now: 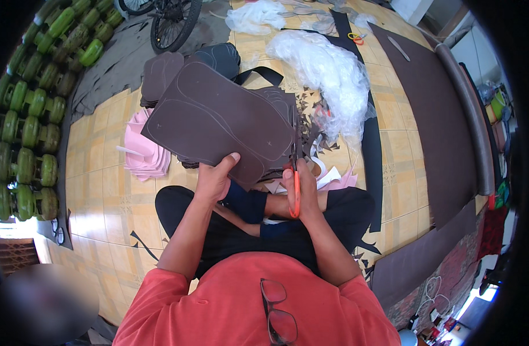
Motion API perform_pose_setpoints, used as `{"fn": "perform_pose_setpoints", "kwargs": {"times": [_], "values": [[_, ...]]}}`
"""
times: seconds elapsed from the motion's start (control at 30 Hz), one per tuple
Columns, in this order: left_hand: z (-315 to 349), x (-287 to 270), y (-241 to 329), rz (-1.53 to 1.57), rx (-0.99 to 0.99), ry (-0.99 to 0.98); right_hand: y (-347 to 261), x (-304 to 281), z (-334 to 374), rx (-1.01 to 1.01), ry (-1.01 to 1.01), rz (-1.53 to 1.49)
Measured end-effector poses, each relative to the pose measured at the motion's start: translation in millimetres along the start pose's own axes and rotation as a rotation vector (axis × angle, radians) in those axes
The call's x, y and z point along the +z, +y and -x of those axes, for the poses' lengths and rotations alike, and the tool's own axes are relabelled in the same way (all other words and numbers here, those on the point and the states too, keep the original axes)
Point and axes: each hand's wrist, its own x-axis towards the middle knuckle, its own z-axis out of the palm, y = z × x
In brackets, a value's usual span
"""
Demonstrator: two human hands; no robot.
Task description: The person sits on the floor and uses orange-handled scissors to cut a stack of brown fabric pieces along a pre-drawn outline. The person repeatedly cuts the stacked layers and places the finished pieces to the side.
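Note:
My left hand [217, 177] grips the lower edge of a dark brown sheet [224, 112], thumb on top and fingers underneath. Pale curved outlines are drawn on the sheet, which is tilted above the floor in front of my crossed legs. Orange-handled scissors [295, 196] are in my right hand [306, 193], their blades pointing away from me at the sheet's right edge. How far apart the blades are, I cannot tell. Partly hidden beneath the sheet lies a stack of brown pieces [279, 98]. To its left sits a stack of pink pieces [146, 151].
Beyond the sheet are more dark pieces [219, 56] and crumpled clear plastic [325, 75]. Scraps [328, 173] litter the floor at right. Yellow-handled scissors [355, 38] lie farther off. A roll of brown material [463, 109] spreads rightward; green gas cylinders [25, 141] line the left.

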Motion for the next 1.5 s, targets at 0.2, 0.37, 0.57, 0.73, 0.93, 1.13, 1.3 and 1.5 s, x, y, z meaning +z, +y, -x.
{"fn": "perform_pose_setpoints", "kwargs": {"times": [0.2, 0.37, 0.57, 0.73, 0.93, 1.13, 1.3, 1.5], "values": [[2, -1, 5, 0.02, 0.013, 0.031, 4, 2, 2, 0.084, -0.124, -0.118], [-11, -12, 26, 0.023, -0.003, 0.047, -3, -14, 4, 0.178, -0.2, -0.091], [0, -31, 44, -0.256, -0.244, -0.037, 11, -14, 2, 0.173, -0.108, -0.085], [11, -37, 39, -0.405, -0.392, -0.115, 11, -11, -10, 0.117, -0.063, -0.044], [14, -38, 40, -0.472, -0.451, -0.206, -1, -22, -19, 0.006, -0.062, 0.051], [11, -41, 49, -0.481, -0.465, -0.23, 10, -24, -19, -0.058, -0.074, 0.074], [-6, -68, 70, -0.48, -0.506, -0.287, 1, -41, -21, 0.048, -0.251, -0.019], [-3, -66, 74, -0.523, -0.639, -0.34, 31, -31, -14, 0.46, -0.241, -0.557]]}}
